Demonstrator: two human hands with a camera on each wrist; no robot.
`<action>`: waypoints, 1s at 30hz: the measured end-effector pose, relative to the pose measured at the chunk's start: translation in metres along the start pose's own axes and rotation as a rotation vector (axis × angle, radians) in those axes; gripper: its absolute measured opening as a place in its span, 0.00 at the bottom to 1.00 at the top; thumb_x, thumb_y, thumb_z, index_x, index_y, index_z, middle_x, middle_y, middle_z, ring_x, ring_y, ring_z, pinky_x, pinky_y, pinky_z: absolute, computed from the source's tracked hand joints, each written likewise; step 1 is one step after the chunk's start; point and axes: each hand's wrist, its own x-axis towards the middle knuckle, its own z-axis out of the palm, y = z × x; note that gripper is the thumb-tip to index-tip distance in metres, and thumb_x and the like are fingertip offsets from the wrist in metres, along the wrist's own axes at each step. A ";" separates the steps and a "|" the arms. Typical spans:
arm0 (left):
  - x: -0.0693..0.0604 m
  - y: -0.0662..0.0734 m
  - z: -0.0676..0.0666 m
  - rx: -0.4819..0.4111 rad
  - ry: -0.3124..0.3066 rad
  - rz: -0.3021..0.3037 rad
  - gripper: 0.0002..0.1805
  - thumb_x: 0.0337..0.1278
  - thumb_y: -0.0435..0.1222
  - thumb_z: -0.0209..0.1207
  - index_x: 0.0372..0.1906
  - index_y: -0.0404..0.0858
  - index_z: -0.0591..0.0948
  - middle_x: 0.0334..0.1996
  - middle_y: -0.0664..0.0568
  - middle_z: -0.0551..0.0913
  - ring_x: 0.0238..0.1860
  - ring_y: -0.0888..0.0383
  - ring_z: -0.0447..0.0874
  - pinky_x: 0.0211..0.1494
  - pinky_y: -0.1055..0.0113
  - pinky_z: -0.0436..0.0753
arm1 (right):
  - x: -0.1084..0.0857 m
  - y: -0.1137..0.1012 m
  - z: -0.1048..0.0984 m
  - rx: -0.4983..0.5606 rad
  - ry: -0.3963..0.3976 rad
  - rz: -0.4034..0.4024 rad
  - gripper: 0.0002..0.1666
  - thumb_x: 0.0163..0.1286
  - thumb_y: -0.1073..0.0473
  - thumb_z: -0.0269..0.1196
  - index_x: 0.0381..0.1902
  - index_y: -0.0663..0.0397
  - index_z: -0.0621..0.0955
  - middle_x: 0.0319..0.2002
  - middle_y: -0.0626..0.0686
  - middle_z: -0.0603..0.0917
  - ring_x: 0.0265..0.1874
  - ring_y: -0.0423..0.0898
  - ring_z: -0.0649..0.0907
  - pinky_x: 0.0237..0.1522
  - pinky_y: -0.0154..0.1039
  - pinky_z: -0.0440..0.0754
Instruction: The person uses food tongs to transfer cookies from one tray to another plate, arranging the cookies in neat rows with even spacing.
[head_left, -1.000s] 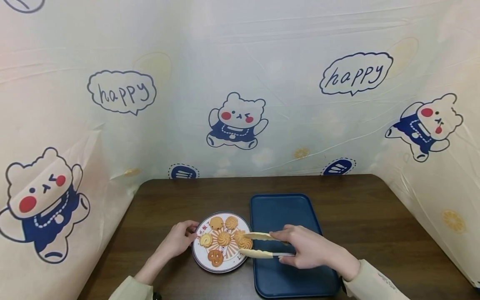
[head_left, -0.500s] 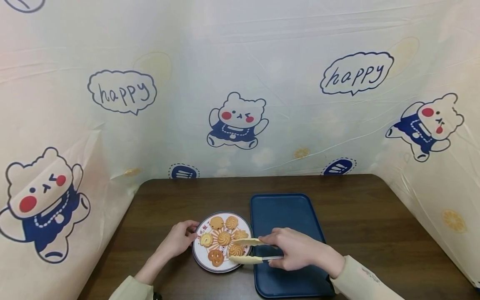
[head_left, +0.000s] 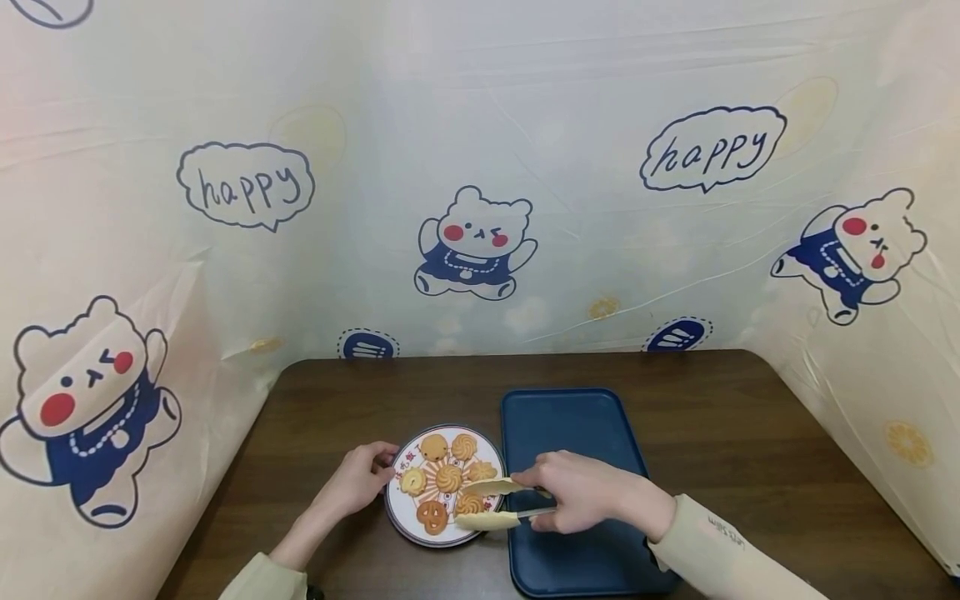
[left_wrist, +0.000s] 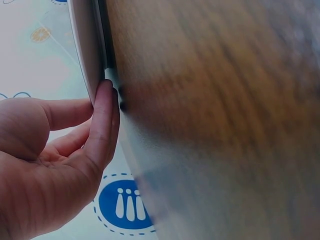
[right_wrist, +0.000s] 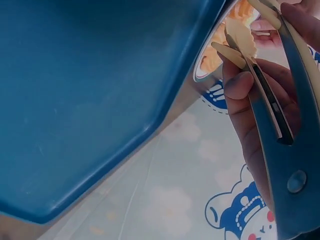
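Note:
A round white plate (head_left: 409, 510) with printed rays bears several cookies, among them a pretzel-shaped one (head_left: 431, 517) and swirl cookies (head_left: 448, 478). At its left rim my left hand (head_left: 358, 479) pinches the edge; in the left wrist view the thumb lies against one side of the plate (left_wrist: 85, 45) and the fingers against the other. My right hand (head_left: 581, 493) holds yellow-tipped tongs (head_left: 487, 521). Their spread tips lie either side of the lower-right swirl cookie (head_left: 470, 502); whether they touch it I cannot tell. The right wrist view shows the tongs' metal arms (right_wrist: 267, 117) apart.
A dark blue rectangular tray (head_left: 558, 425) lies right beside the plate, under my right hand, with no cookie visible on it. Both stand on a brown wooden table (head_left: 720, 417). Behind rises a pale curtain (head_left: 360, 250) printed with bears and "happy" bubbles.
My right hand has moved left with the tongs, bringing the tips from the plate's right edge farther over it, around the lower-right swirl cookie. The left hand and the plate have stayed put.

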 end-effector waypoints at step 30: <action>0.001 -0.001 0.000 -0.008 0.001 0.009 0.17 0.60 0.24 0.61 0.55 0.26 0.79 0.37 0.47 0.80 0.34 0.56 0.77 0.33 0.64 0.82 | -0.004 -0.009 -0.013 -0.022 0.001 0.075 0.37 0.59 0.48 0.72 0.65 0.53 0.78 0.38 0.44 0.82 0.27 0.36 0.72 0.26 0.32 0.72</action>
